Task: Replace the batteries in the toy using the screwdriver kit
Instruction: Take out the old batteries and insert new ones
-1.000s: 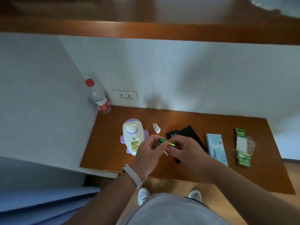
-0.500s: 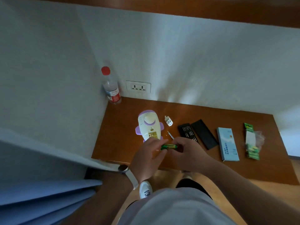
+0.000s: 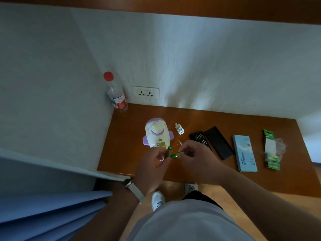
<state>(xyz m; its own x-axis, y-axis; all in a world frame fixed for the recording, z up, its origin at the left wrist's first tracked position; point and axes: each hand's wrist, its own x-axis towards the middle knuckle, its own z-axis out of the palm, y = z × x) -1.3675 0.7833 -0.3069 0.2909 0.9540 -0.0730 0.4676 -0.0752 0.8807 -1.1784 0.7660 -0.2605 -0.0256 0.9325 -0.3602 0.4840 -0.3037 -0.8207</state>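
Note:
A white and purple toy (image 3: 157, 133) lies on the brown desk (image 3: 125, 136) with its battery compartment open toward me. Just in front of it, my left hand (image 3: 152, 168) pinches one green battery (image 3: 168, 151) held nearly upright. My right hand (image 3: 196, 158) pinches a second green battery (image 3: 177, 154) lying sideways against the first. The small white battery cover (image 3: 179, 129) rests to the right of the toy. A thin screwdriver (image 3: 179, 141) pokes out behind my right hand. The open black screwdriver kit (image 3: 199, 138) and its lid (image 3: 218, 142) lie further right.
A water bottle with a red cap (image 3: 115, 93) stands in the back left corner by a wall socket (image 3: 145, 92). A light blue box (image 3: 245, 153) and a green battery pack (image 3: 271, 150) lie on the right. White walls close the back and left.
The view shifted, so the desk now sits further right and lower. The two batteries, held together before, now come apart, the left one turned nearly upright.

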